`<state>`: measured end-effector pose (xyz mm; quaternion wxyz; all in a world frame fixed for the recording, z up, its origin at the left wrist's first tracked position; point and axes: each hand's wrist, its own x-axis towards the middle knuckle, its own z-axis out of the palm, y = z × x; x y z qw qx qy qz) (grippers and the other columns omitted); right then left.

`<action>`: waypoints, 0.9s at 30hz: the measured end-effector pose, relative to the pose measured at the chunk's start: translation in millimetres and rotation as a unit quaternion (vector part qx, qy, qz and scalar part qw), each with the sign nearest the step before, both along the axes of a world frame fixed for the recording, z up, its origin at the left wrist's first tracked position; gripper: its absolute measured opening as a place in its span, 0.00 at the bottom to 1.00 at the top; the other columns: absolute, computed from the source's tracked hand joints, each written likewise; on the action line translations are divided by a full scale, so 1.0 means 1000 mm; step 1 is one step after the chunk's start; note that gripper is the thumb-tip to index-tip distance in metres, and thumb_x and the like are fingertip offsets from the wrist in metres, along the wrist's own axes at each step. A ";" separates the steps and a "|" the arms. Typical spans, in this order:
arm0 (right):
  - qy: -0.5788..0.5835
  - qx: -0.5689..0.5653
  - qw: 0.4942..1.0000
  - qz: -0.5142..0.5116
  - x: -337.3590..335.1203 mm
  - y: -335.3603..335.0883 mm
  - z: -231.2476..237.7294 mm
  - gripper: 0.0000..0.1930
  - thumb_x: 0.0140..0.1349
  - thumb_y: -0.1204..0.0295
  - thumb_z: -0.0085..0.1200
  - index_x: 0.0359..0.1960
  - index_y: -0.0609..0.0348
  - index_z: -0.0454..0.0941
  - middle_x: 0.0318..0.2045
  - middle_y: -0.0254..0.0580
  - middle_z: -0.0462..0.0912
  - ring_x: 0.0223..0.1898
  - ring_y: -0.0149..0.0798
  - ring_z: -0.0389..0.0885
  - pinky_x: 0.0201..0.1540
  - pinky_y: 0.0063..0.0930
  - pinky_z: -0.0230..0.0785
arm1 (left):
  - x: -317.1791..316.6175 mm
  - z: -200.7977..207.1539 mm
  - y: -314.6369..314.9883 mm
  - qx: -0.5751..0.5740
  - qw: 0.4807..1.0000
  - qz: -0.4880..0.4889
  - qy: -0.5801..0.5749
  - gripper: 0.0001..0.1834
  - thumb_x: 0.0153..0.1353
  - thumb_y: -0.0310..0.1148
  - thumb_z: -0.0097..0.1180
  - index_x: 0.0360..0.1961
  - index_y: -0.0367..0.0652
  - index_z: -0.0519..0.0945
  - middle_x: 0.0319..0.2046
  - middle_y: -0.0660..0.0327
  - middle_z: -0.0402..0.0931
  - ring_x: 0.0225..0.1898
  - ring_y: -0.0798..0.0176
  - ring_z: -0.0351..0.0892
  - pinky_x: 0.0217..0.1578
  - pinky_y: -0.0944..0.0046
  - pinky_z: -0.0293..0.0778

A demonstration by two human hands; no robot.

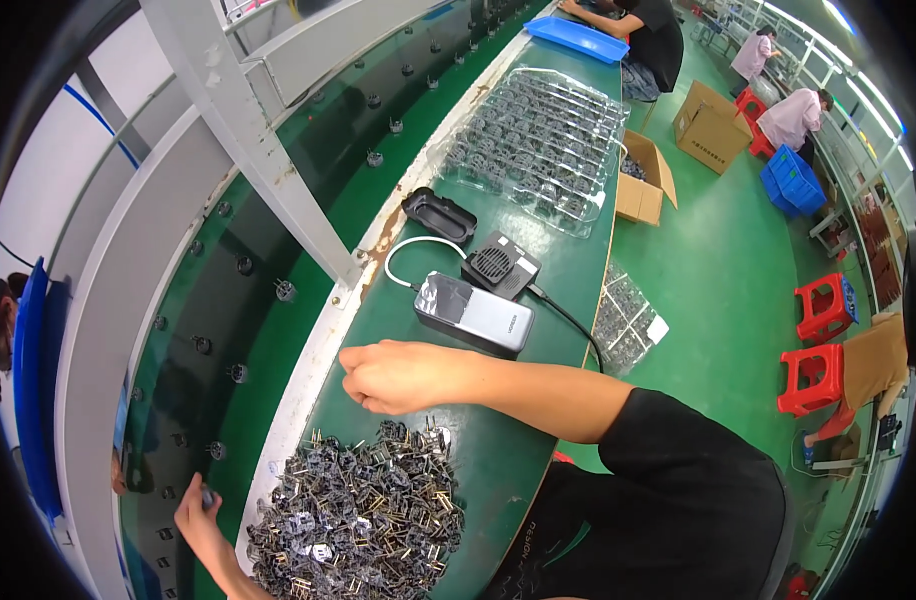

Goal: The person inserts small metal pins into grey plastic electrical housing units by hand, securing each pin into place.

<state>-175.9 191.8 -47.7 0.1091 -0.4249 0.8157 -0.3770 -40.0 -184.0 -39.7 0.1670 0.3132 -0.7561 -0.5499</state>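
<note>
Green covers the long counter [478,470], which runs from the near edge away toward the far end of the room, with a darker green belt [308,200] studded with small pegs alongside it on the person's left. Clear plastic trays [543,140] with many small pockets lie farther up the counter, and a blue tray [576,38] sits beyond them near another seated person.

Nearest the person is a wide heap of small metal parts [358,515], silvery pieces with thin prongs sticking out every way; the pile has no single direction, though it spreads longer along the counter than across it. It lies at the near end of the counter, between the 2 hands.

A grey box-shaped device [473,313] lies flat past the heap, its long axis slanting across the counter from upper left to lower right. Just behind it sits a dark square unit with a round grille [500,265], and a black oval tray [439,215] lies farther back. A white cable [403,250] loops to the grey box and a black cable [568,320] runs off the counter's right edge.

The right hand [398,377] hovers above the far edge of the heap, fingers curled in loosely; I cannot tell whether it pinches anything. The left hand [200,512] is at the belt's edge left of the heap, fingertips closed on a small dark piece [208,495].
</note>
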 end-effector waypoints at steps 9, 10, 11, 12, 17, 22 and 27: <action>0.028 0.026 0.999 -0.027 0.001 -0.016 -0.011 0.09 0.53 0.72 0.56 0.34 0.63 0.77 0.35 0.47 0.77 0.38 0.50 0.79 0.41 0.39 0.72 | 0.065 0.059 0.082 -0.011 0.986 -0.153 0.071 0.18 0.60 0.26 0.54 0.51 0.30 0.74 0.41 0.57 0.74 0.44 0.64 0.75 0.47 0.67 0.70; 0.014 -0.022 0.999 -0.031 0.000 -0.017 -0.013 0.10 0.52 0.75 0.56 0.36 0.63 0.76 0.35 0.46 0.77 0.37 0.50 0.79 0.41 0.38 0.72 | 0.064 0.059 0.091 0.017 0.987 -0.145 0.064 0.17 0.58 0.26 0.55 0.49 0.30 0.75 0.41 0.59 0.74 0.42 0.66 0.75 0.46 0.68 0.69; -0.034 -0.042 0.998 -0.038 0.003 -0.024 -0.006 0.11 0.51 0.78 0.54 0.38 0.63 0.75 0.34 0.45 0.76 0.36 0.49 0.79 0.40 0.38 0.73 | 0.070 0.058 0.089 0.016 0.985 -0.155 0.077 0.19 0.52 0.17 0.55 0.48 0.28 0.75 0.44 0.55 0.73 0.41 0.67 0.75 0.45 0.68 0.71; 0.006 -0.044 0.998 -0.055 0.004 -0.025 -0.011 0.11 0.51 0.78 0.54 0.38 0.63 0.75 0.34 0.45 0.76 0.36 0.48 0.79 0.39 0.37 0.73 | 0.067 0.051 0.096 0.035 0.981 -0.155 0.109 0.19 0.51 0.17 0.57 0.48 0.30 0.75 0.43 0.57 0.74 0.40 0.68 0.74 0.43 0.71 0.70; -0.067 -0.190 0.979 -0.031 0.022 -0.030 0.007 0.09 0.53 0.79 0.58 0.36 0.62 0.81 0.30 0.42 0.78 0.31 0.37 0.79 0.34 0.28 0.73 | 0.064 0.055 0.140 0.190 0.944 -0.181 0.198 0.28 0.42 0.07 0.59 0.48 0.28 0.74 0.45 0.48 0.74 0.45 0.59 0.78 0.44 0.65 0.78; -0.116 -0.319 0.941 0.009 0.048 -0.044 0.015 0.10 0.50 0.82 0.63 0.35 0.63 0.83 0.34 0.38 0.80 0.31 0.28 0.79 0.32 0.19 0.73 | 0.044 0.044 0.163 0.172 0.955 -0.186 0.156 0.22 0.51 0.09 0.57 0.50 0.26 0.74 0.48 0.51 0.73 0.45 0.63 0.78 0.46 0.68 0.77; -0.070 -0.330 0.940 0.055 0.065 -0.048 0.026 0.09 0.50 0.82 0.64 0.34 0.63 0.82 0.34 0.39 0.80 0.32 0.29 0.79 0.31 0.20 0.73 | 0.049 0.040 0.174 0.211 0.944 -0.214 0.137 0.22 0.54 0.11 0.56 0.52 0.28 0.71 0.43 0.53 0.78 0.47 0.65 0.78 0.49 0.67 0.77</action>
